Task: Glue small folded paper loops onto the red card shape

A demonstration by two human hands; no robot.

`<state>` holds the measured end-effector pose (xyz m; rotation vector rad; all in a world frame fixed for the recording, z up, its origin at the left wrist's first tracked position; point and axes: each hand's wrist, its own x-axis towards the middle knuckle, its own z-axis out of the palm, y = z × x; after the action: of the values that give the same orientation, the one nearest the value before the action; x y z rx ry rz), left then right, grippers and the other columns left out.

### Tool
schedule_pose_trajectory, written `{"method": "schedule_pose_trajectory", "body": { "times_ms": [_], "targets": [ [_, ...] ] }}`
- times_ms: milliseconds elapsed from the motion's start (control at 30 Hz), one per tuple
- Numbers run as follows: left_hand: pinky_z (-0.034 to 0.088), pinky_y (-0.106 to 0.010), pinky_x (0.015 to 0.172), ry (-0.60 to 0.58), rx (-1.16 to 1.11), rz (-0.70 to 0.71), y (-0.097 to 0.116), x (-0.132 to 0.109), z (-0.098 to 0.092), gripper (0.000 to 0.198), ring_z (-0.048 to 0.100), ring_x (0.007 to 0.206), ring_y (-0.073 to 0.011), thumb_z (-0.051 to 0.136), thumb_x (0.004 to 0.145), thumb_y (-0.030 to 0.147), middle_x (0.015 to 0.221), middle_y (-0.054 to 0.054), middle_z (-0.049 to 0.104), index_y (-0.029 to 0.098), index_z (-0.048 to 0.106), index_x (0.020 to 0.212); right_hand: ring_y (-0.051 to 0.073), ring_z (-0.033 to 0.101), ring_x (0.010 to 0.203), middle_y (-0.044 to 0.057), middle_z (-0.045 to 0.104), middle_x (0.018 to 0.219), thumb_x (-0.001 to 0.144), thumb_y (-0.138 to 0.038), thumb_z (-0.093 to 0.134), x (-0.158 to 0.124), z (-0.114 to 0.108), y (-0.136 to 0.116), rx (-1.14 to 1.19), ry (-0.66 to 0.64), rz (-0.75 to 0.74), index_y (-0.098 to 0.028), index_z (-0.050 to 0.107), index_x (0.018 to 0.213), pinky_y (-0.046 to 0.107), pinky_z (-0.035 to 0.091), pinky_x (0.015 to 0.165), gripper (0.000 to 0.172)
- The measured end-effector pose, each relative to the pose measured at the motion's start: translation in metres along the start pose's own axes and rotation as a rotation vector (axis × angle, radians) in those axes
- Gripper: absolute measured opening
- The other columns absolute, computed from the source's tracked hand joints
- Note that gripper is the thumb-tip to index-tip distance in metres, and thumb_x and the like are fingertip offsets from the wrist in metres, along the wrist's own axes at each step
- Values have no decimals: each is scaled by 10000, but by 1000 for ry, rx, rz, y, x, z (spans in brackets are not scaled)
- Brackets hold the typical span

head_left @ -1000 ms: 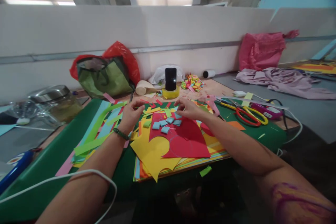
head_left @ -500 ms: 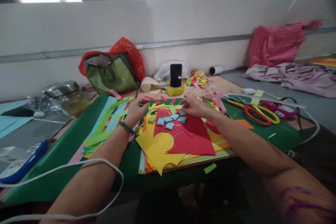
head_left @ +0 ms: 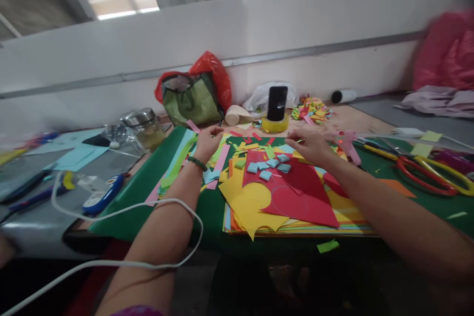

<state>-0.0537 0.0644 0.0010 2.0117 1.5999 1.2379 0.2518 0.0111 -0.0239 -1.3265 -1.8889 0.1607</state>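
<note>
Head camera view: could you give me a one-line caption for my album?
Left hand and right hand reach among coloured paper scraps beyond small blue paper squares on a red sheet.

A: Legible text, labels, brands, numbers?
B: None. The blue-and-white tool (head_left: pixel 101 197) and the phone (head_left: pixel 277 103) show no readable marks.
A: The paper sheets (head_left: pixel 296 197)?
B: Plain colour, unprinted.
</note>
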Motion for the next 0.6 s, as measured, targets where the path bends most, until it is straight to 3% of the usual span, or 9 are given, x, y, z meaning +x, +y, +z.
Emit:
{"method": "schedule_pose_trajectory", "body": {
  "times_ms": [133, 267, 400, 600],
  "targets": [
    [438, -273, 647, 15, 229, -88, -9, 8, -19, 319, 624, 728, -198, 509, 751, 183, 823, -88, 728, 112, 738, 960, 208, 625, 723, 73, 694, 795, 818, -400, 571, 0, -1, -1, 94, 140, 18, -199, 681, 786, 328, 496, 624, 231],
    [412, -290, 634, -107, 459, -139, -13, 8, -30, 247, 632, 756, -229, 541, 777, 254, 799, -93, 720, 147, 752, 850, 224, 625, 729, 85, 675, 791, 822, -451, 588, -1, -2, -1, 140, 197, 37, -203, 670, 778, 346, 503, 616, 264],
    [405, -284, 611, -259, 515, -158, -18, 6, -26, 160, 613, 675, -212, 655, 701, 316, 667, -63, 674, 175, 705, 644, 216, 627, 709, 74, 674, 774, 816, -438, 595, 0, 0, -1, 159, 183, 23, -212, 655, 767, 337, 507, 606, 239],
    [422, -278, 639, -414, 572, -165, -24, 4, -13, 240, 622, 774, -233, 784, 566, 387, 694, -49, 667, 189, 653, 598, 207, 622, 687, 54, 676, 749, 812, -426, 592, 0, 3, 2, 136, 174, -5, -225, 651, 755, 325, 499, 584, 217]
  ]
}}
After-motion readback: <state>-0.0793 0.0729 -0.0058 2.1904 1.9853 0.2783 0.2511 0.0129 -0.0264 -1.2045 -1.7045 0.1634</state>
